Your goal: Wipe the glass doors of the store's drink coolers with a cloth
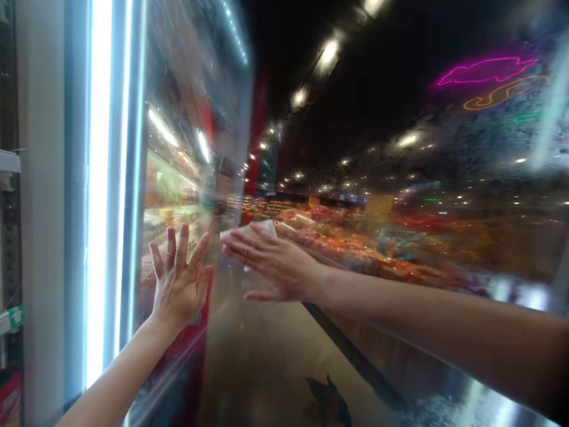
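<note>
My left hand [180, 279] is raised with fingers spread, its palm flat against a fogged glass freezer door [186, 118] that stands swung out in front of me. My right hand [267, 261] reaches across from the right with fingers stretched out flat, pressing a white cloth or paper [264, 228] against the glass. A ring shows on each hand. The picture is smeared by motion, so what lies behind the glass is hard to make out.
A bright vertical light strip [100, 178] runs down the freezer frame at left. Shelf edges with price tags [11, 317] sit at the far left. Beyond the glass a shop aisle [267, 356], produce displays [355, 243] and neon signs [484, 71] appear.
</note>
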### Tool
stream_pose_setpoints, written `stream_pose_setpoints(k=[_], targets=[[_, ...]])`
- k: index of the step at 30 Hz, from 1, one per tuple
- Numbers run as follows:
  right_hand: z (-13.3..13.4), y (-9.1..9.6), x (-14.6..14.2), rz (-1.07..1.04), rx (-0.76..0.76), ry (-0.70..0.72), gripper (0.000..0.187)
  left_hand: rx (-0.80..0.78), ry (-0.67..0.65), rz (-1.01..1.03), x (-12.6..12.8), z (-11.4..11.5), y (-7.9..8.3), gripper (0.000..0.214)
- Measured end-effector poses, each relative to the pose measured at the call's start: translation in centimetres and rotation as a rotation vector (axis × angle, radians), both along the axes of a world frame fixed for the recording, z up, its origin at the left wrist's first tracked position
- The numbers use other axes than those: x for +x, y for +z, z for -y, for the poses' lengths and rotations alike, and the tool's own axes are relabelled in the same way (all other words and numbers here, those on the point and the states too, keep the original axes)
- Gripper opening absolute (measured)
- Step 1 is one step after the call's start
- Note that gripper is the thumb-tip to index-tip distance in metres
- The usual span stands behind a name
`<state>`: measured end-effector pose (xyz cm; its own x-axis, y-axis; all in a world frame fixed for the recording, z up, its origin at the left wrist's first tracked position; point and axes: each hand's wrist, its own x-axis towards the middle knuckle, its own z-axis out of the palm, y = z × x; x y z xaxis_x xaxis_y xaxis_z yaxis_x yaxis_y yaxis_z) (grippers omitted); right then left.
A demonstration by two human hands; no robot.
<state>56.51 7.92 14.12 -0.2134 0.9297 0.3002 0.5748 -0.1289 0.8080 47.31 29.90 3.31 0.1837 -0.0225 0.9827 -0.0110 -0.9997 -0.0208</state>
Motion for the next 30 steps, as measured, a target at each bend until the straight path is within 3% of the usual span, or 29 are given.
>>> stream_pose_setpoints(k=[4,6,10,12,16,18,21,23,28,30], targets=[[2.0,4.9,0.8,-0.075,0.322,-0.003,0.101,0.021,-0.032,-0.010,0.5,1.6,1.3,0.074],[3.4,4.6,1.0,-0.056,0.337,0.011,0.105,0.040,-0.055,-0.006,0.9,2.7,2.1,0.075],[7.2,1.9,1.4,0.035,0.106,-0.006,0.106,0.099,-0.090,0.004,1.6,5.0,3.9,0.076],[9.2,3.0,1.7,0.054,0.133,-0.037,0.102,0.138,-0.098,0.009,2.0,6.2,4.9,0.076],[12.5,6.9,2.2,0.047,0.456,-0.145,0.094,0.222,-0.116,0.041,2.9,8.9,7.0,0.077],[13.6,6.4,2.2,0.039,0.466,-0.164,0.098,0.254,-0.126,0.051,3.4,10.2,7.8,0.078],[15.1,3.0,2.2,0.040,0.259,-0.131,0.104,0.292,-0.148,0.062,4.1,12.2,8.7,0.078],[16.3,1.9,2.5,0.058,0.178,-0.113,0.103,0.318,-0.162,0.069,4.4,13.5,9.1,0.079],[19.4,4.7,3.2,0.043,0.466,-0.153,0.092,0.396,-0.162,0.099,5.2,16.0,9.8,0.079],[19.9,4.5,3.2,0.015,0.521,-0.161,0.094,0.420,-0.164,0.106,5.5,16.8,10.0,0.080]])
